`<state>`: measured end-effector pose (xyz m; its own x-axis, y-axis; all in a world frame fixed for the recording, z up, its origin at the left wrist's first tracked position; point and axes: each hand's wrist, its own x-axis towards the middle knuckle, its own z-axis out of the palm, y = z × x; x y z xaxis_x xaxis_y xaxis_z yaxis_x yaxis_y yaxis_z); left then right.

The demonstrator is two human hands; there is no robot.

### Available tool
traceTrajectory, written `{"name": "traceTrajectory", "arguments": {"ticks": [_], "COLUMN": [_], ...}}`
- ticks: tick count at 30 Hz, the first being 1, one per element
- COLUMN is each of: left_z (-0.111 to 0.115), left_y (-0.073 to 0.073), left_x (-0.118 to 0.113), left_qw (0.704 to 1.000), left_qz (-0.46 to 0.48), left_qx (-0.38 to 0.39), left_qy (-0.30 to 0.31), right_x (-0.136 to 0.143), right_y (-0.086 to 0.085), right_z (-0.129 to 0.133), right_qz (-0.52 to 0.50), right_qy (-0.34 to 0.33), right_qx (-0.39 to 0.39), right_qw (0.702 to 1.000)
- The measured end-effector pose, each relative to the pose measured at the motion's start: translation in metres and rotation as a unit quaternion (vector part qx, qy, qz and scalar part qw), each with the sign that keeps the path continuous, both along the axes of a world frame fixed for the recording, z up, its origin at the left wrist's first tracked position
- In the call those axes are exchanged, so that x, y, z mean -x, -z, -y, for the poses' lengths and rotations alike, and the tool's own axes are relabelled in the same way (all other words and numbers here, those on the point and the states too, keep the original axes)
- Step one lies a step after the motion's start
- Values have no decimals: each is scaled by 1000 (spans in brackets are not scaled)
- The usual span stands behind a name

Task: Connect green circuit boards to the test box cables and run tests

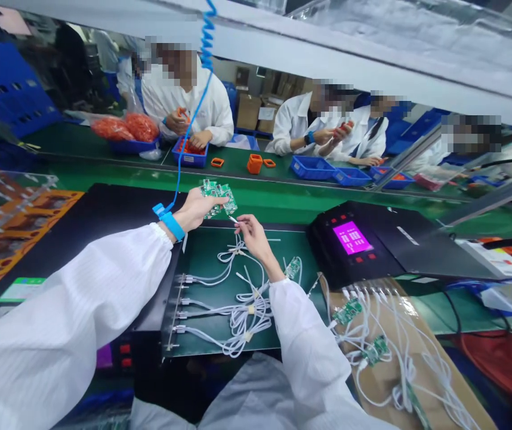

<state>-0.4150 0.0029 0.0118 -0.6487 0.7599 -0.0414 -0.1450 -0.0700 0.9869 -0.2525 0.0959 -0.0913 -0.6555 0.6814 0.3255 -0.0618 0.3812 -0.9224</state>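
My left hand (199,207), with a blue wrist strap (172,222) behind it, is closed on several green circuit boards (227,192), fanned out and raised over the bench. Just right of them, my right hand (252,234) pinches the white plug of a USB cable (233,220) close to the lower edge of the nearest board. Whether the plug touches the board I cannot tell. Below my hands, bundled white cables (249,310) run from the ports of the black box (157,292) on the left. Another circuit board (292,267) lies beside my right forearm.
A black tester with a magenta screen (352,237) stands at right. Cables and circuit boards (375,351) lie on cardboard (435,358) there. A coiled blue cord (206,42) hangs ahead. Across the bench, co-workers in white handle orange parts near blue bins (312,167). Orange racks (27,233) stand left.
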Motion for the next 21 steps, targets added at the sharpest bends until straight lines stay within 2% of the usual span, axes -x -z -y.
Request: {"name": "traceTrajectory", "arguments": {"ticks": [8, 14, 21], "left_z": [2, 5, 6], "left_y": [0, -3, -2], "left_x": [-2, -5, -5], "left_qw": [997, 996, 999], "left_qz": [-63, -68, -32], "left_qx": [-41, -39, -33], "left_qy": [25, 36, 27], "right_x": [7, 9, 9], "right_y": [-18, -18, -20], "right_z": [4, 7, 7], "right_qz": [-51, -29, -40], "right_qy": [36, 28, 31], "right_qx": [24, 14, 10], "right_qw": [998, 999, 999]}}
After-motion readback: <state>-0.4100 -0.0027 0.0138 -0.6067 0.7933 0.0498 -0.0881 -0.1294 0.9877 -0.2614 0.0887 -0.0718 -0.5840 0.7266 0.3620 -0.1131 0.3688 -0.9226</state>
